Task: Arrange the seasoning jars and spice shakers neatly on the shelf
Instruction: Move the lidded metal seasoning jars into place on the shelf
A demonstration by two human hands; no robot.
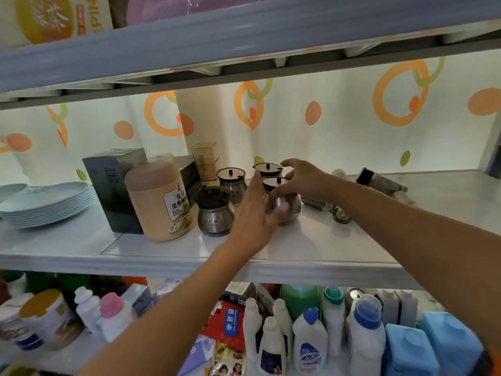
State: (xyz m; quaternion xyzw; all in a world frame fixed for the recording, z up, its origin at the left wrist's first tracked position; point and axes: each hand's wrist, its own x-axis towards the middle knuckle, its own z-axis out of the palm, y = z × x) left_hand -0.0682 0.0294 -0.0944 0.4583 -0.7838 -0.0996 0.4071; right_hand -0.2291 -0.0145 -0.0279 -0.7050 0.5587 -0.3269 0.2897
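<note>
Beside the seasoning jars, beige "桂花" canister.

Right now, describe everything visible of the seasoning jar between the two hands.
The seasoning jar is squat and round-bellied: shiny steel-looking lower body, clear neck, dark flat lid with a small black knob. It stands upright on the white shelf, just in front of a similar jar. The left hand lays straight fingers against its left side, hiding part of it; the right hand has its grip curled round the lid rim. Its contents cannot be made out.
</note>
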